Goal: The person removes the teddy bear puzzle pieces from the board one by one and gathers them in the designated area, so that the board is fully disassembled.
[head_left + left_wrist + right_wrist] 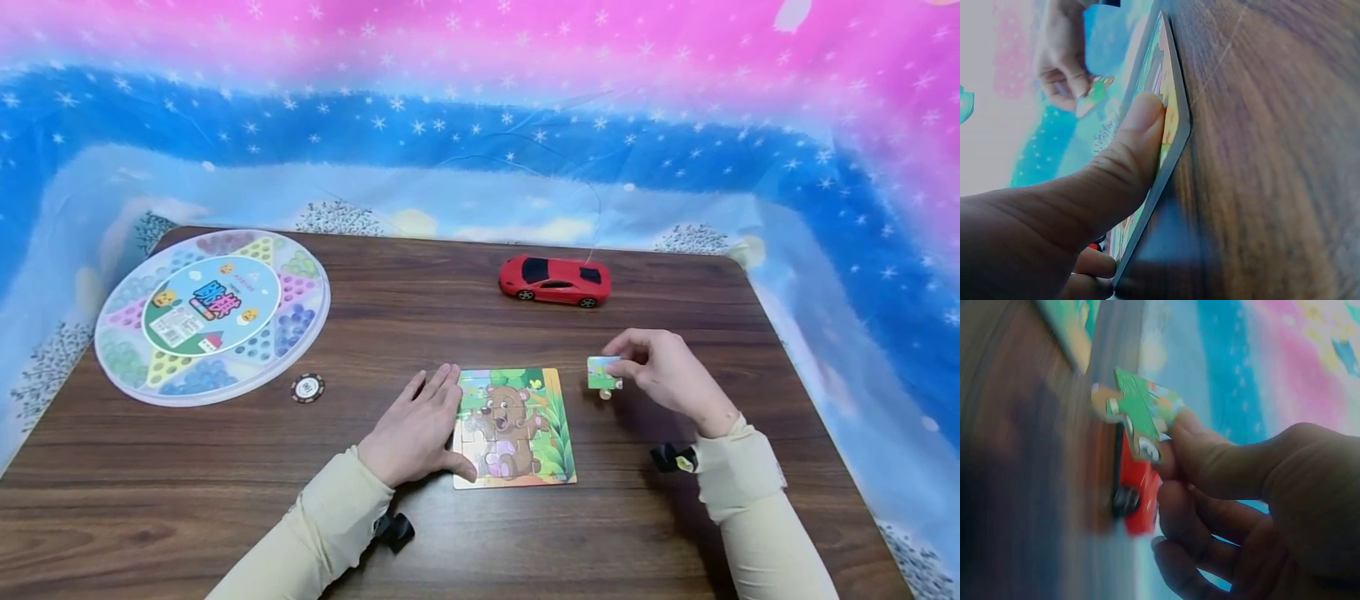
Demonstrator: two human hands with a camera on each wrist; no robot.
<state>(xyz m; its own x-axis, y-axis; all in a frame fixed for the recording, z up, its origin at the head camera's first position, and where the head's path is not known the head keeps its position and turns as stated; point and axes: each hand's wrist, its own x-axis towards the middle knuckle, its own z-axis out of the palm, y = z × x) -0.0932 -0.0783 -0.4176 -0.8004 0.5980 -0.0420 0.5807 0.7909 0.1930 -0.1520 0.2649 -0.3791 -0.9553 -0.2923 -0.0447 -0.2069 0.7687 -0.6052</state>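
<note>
The left wrist view shows a dark side edge on the one bear puzzle (517, 433) — hidden from the head camera — with the thumb of the left hand (412, 433) laid on its printed face. In the head view two pale sleeves (330, 500) reach in from the near edge; the left hand's straight fingers point forward along the puzzle's left side, thumb apart at its near corner. The puzzle lies flat on the wooden table (420, 308). To its right, raised, the right hand (671, 379) pinches one puzzle piece (600, 372) between thumb and forefinger. Only the right wrist view shows a printed eye on it, and the lower fingers curled. Farther off: one chip (307, 387), one round marble-game box (213, 312), one red toy car (555, 281); behind, a snowflake-patterned cloth (465, 125).
</note>
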